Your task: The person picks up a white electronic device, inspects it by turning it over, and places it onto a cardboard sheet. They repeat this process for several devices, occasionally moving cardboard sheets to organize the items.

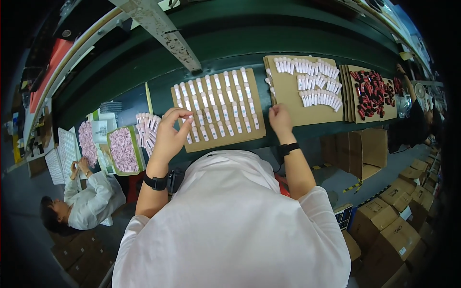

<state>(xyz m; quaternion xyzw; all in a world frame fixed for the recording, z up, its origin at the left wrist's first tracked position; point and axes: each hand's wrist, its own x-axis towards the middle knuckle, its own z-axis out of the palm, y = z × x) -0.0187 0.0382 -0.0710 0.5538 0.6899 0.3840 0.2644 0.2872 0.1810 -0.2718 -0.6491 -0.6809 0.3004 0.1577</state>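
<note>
Small white tubes with pale pink caps (pixel 224 99) lie in slanting rows on a brown cardboard sheet (pixel 216 145) in front of me. Over the sheet's left side is my left hand (pixel 169 135); its thumb and forefinger pinch together on one of the tubes, mostly hidden by the fingers. My right hand (pixel 281 121) is at the gap between this sheet and a second cardboard sheet (pixel 288 89) on the right. Its fingers are curled closed, and I cannot make out what is in them. More white tubes (pixel 317 82) lie in uneven rows on the second sheet.
Farther right, a stack of cardboard sheets (pixel 349 96) bears many red and black tubes (pixel 372 91). On the left are loose tubes (pixel 147 127) and a green-rimmed tray (pixel 140 156) of pink pieces. A co-worker (pixel 93 199) sits lower left; cartons (pixel 384 225) stand lower right. A metal post (pixel 161 31) rises ahead.
</note>
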